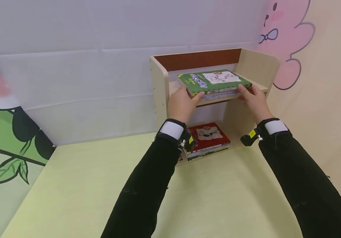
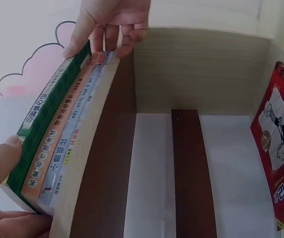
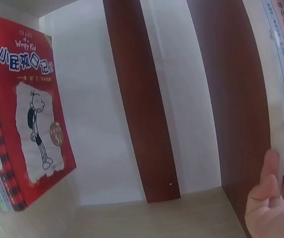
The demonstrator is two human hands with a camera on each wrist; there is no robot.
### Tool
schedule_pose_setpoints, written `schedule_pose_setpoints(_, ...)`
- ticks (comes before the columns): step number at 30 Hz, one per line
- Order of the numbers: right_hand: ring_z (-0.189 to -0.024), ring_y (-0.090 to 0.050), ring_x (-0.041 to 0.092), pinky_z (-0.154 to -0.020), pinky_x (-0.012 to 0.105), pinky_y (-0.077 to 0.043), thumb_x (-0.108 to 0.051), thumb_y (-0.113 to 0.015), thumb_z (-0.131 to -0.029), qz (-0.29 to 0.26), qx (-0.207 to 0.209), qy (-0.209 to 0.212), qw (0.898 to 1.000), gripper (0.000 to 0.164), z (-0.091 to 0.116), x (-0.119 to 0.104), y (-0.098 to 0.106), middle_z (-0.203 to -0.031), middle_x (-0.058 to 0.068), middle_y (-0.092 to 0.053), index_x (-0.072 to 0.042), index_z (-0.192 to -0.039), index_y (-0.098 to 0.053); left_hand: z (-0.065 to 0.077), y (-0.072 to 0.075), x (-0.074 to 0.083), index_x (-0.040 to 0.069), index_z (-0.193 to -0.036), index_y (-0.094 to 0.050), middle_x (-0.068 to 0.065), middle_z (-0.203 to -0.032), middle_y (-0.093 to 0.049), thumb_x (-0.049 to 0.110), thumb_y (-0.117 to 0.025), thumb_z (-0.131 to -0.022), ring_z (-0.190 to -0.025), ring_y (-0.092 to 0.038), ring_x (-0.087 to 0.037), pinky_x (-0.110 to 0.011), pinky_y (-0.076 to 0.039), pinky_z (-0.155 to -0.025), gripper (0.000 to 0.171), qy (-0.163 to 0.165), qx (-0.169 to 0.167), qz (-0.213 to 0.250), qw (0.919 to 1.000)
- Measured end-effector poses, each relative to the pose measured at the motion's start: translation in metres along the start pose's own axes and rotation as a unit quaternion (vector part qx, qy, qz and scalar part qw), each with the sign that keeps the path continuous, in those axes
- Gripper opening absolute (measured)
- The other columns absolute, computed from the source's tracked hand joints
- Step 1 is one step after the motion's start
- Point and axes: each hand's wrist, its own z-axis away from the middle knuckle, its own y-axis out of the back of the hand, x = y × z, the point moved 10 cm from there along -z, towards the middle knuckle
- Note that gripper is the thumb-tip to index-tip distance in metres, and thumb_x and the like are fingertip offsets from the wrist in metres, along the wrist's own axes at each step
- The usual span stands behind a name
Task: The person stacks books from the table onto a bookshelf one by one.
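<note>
A green comic-style paperback point(image 1: 222, 77) tops a small stack of books on the upper shelf point(image 1: 255, 81). Beneath it, an orange-spined book point(image 2: 62, 129) and pale blue-spined books point(image 2: 70, 148) show in the left wrist view. At the left end of this stack, my left hand point(image 1: 183, 104) grips it, thumb on the green book's front edge and fingers around the side. My right hand point(image 1: 256, 102) holds the other end, thumb at the green book's corner; its fingers point(image 3: 268, 183) partly show near the shelf edge in the right wrist view.
The wooden two-tier bookshelf point(image 1: 159, 89) stands on a pale table point(image 1: 99, 185) against the wall. On its lower level lies a stack topped by a red book point(image 1: 222, 134). A pink cartoon figure point(image 1: 289, 49) decorates the right wall.
</note>
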Motion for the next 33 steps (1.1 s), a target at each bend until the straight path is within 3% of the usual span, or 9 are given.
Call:
schedule_pose_setpoints(6,-0.105,-0.047,0.021,-0.086,0.032,-0.036,-0.061,-0.054,-0.075,-0.021,0.039,-0.012,0.999,0.075,-0.005,-0.001,0.0,-0.123,0.003,-0.047,-0.014,-0.132,-0.04,-0.004,0.003,0.001,0.013,-0.076,-0.054,0.0,-0.06,-0.052,0.057,-0.056,-0.081,-0.056,-0.051,-0.013,-0.024,-0.033,-0.046,0.045,0.019,0.047,-0.044,0.9977)
schedule_pose_setpoints(13,-0.097,-0.044,0.015,-0.086,0.031,-0.035,-0.06,-0.057,-0.073,-0.047,0.068,-0.027,0.996,0.069,-0.007,-0.002,-0.003,-0.119,0.0,-0.045,-0.016,-0.124,-0.043,-0.008,0.004,0.001,0.013,-0.077,-0.06,0.001,-0.057,-0.053,0.06,-0.052,-0.082,-0.053,-0.051,-0.012,-0.024,-0.029,-0.044,0.047,0.031,0.092,-0.105,0.9898)
schedule_pose_setpoints(21,-0.103,-0.041,0.014,-0.092,0.03,-0.035,-0.053,-0.064,-0.071,-0.111,0.097,-0.032,0.989,0.064,-0.01,-0.001,-0.013,-0.118,-0.001,-0.045,-0.016,-0.119,-0.044,-0.007,0.006,-0.007,0.014,-0.082,-0.065,0.001,-0.065,-0.061,0.059,-0.053,-0.082,-0.058,-0.055,-0.013,-0.025,-0.034,-0.046,0.047,0.043,0.107,-0.108,0.9875)
schedule_pose_setpoints(27,-0.1,-0.04,0.012,-0.091,0.028,-0.035,-0.049,-0.066,-0.071,-0.149,0.117,-0.026,0.982,0.055,-0.012,0.002,-0.02,-0.109,-0.002,-0.044,-0.017,-0.11,-0.045,-0.003,0.009,-0.009,0.015,-0.079,-0.063,0.002,-0.058,-0.056,0.06,-0.049,-0.083,-0.055,-0.053,-0.013,-0.024,-0.029,-0.045,0.048,0.037,0.116,-0.138,0.9829)
schedule_pose_setpoints(33,-0.095,-0.041,0.011,-0.088,0.029,-0.035,-0.044,-0.068,-0.073,-0.192,0.11,-0.01,0.975,0.051,-0.016,0.001,-0.023,-0.106,-0.002,-0.045,-0.015,-0.109,-0.046,-0.006,0.009,-0.008,0.014,-0.084,-0.063,0.0,-0.06,-0.058,0.06,-0.047,-0.084,-0.06,-0.057,-0.015,-0.025,-0.034,-0.046,0.049,0.035,0.132,-0.158,0.978)
